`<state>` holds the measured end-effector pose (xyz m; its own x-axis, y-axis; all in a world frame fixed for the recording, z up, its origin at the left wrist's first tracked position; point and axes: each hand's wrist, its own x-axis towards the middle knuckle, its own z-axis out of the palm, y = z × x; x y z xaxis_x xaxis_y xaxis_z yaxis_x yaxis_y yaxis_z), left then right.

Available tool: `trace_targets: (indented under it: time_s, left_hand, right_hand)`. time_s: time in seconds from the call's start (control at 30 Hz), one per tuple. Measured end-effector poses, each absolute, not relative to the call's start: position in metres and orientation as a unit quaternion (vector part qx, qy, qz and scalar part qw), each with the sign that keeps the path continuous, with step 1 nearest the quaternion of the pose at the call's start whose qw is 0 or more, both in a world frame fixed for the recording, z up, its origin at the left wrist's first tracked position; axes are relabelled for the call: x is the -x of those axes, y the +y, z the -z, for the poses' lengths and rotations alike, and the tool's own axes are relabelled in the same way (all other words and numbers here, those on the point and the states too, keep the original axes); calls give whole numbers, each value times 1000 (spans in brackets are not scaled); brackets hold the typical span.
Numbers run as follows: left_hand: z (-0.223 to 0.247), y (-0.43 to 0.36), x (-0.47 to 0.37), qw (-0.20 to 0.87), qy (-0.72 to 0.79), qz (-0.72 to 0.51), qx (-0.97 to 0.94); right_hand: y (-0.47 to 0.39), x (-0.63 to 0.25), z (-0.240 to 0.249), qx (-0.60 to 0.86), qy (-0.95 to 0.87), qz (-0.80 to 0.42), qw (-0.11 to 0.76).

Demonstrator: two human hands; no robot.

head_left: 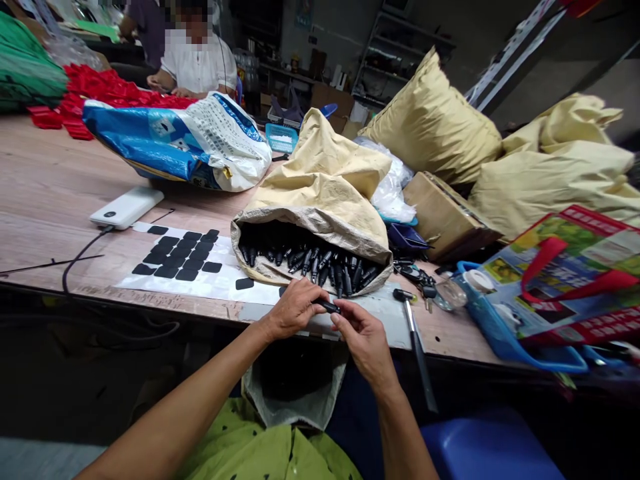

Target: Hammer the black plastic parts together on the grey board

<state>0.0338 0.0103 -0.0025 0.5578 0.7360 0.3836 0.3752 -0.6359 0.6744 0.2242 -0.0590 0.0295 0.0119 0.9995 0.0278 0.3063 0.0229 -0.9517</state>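
Observation:
Between my two hands is a small black tube-shaped piece point(327, 305); its exact kind cannot be made out. My left hand point(295, 310) is closed around one end. The thumb and fingertips of my right hand point(363, 337) pinch the other end. Just beyond them a beige cloth sack point(320, 180) lies with its mouth towards me, and many similar black pieces point(345, 277) fill the opening. Below my hands, at my lap, hangs a second sack point(295, 400) with its mouth open and a dark inside.
Black rounded stickers point(183, 257) on a white sheet and a white power bank point(127, 208) with a cable lie left. To the right are a hammer point(415, 347) over the table edge and a blue basket point(500, 343). A blue-white bag point(185, 143) lies behind; a person point(200, 67) sits across.

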Motion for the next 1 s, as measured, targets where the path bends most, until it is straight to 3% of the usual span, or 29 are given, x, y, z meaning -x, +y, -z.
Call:
trace_targets:
  time_s: [0.27,0.53,0.77,1.0]
  left_hand:
    - [6,7,-34,234,318,-358,-846]
    - [7,4,-34,212,306,-375,-849]
    - [6,3,-36,197,319,-368,-851]
    - [8,3,-37,178,301,-357,-866]
  right_hand:
    - [-60,-222,-17,569,-582,-366,451]
    - [-64,-212,-17,564,-666,-216,438]
    - [-68,-215,-14,552,-675,-216,439]
    - [-68,-217,-18,569,-712,-171,374]
